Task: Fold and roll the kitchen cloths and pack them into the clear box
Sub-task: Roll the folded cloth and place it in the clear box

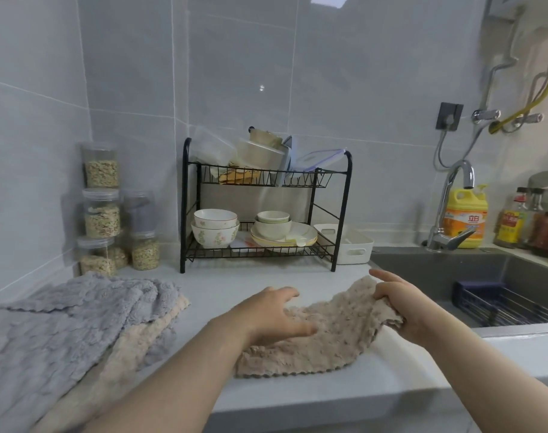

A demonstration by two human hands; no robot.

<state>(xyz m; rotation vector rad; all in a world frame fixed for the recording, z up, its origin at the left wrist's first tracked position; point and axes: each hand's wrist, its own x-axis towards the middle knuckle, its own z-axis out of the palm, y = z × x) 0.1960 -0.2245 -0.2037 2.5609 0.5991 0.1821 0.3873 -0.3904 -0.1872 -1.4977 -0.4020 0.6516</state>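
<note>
A brown fluffy kitchen cloth (335,332) lies crumpled on the grey counter near its front edge. My left hand (272,317) rests on the cloth's left part with fingers spread. My right hand (403,307) grips the cloth's right end and lifts it off the counter. A pile of other cloths lies at the left: a grey-blue cloth (57,326) on top and a beige cloth (135,342) under it. Clear plastic boxes (213,148) sit on the top tier of the black rack.
The black dish rack (341,220) holds bowls and plates. A white basket (353,248) stands beside it. Clear jars of grain (102,210) are stacked at the back left. The dark sink (472,276) with faucet (450,207) is on the right, bottles behind it.
</note>
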